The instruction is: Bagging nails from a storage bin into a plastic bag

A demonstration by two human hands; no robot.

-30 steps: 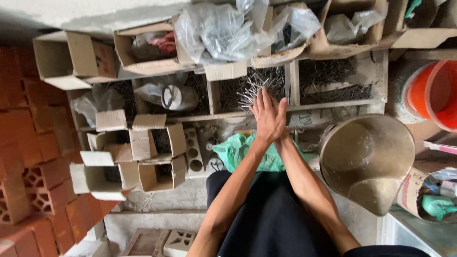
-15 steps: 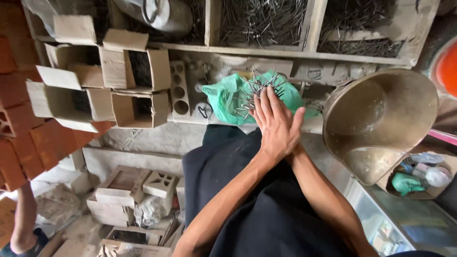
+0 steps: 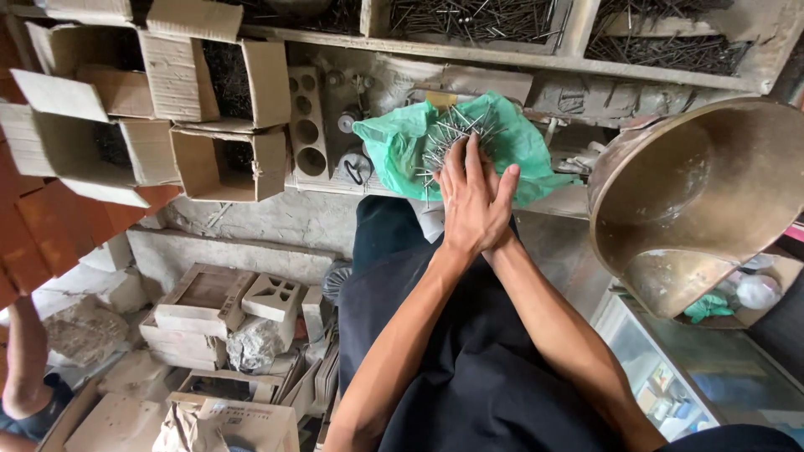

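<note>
My left hand [image 3: 465, 205] and my right hand [image 3: 505, 188] are pressed palm to palm around a bundle of long steel nails [image 3: 448, 134]. The nail tips fan out above my fingers. The bundle is over an open green plastic bag [image 3: 394, 146] that lies on a dusty ledge. My left hand is on top and hides most of the right one. Both forearms reach up from my dark clothing.
A large brass scale pan [image 3: 695, 192] hangs close on the right. Shelf compartments of loose nails [image 3: 477, 17] run along the top. Open cardboard boxes [image 3: 226, 159] stand at left above red bricks [image 3: 50, 226]. Another person's arm [image 3: 25, 360] shows at the lower left. A glass counter [image 3: 695, 377] is lower right.
My joined hands with the nails have come down from the shelf compartments to the green bag. The view has tilted downward.
</note>
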